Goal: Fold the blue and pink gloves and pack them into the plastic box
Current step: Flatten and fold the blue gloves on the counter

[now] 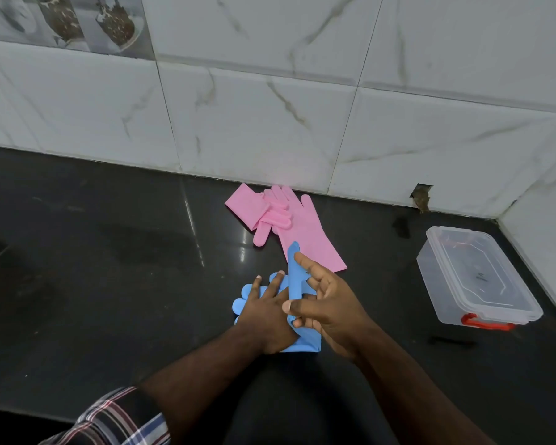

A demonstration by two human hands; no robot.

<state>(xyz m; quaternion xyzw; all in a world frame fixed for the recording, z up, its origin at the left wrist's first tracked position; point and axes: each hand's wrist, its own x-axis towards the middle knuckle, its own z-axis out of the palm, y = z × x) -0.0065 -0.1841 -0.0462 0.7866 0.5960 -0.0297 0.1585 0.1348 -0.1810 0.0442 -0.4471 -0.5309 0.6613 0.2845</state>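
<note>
Blue gloves (305, 340) lie on the black counter (109, 284) near its front edge, under both hands. Right hand (326, 303) pinches a raised blue strip, apparently a glove finger or folded edge, between thumb and curled fingers; the strip stands nearly upright, its tip reaching toward the pink gloves (289, 220). Left hand (264, 311) presses flat on the blue gloves, fingers straight and spread, with blue fingertips showing past it on the left. Just beyond lie the 2 pink gloves, one folded over itself, the other spread flat, close to the tiled wall (270, 107). Well to the right stands the box (475, 277), clear plastic, lid on, red latch at its near end. A plaid sleeve (119, 422) shows at the lower left.
</note>
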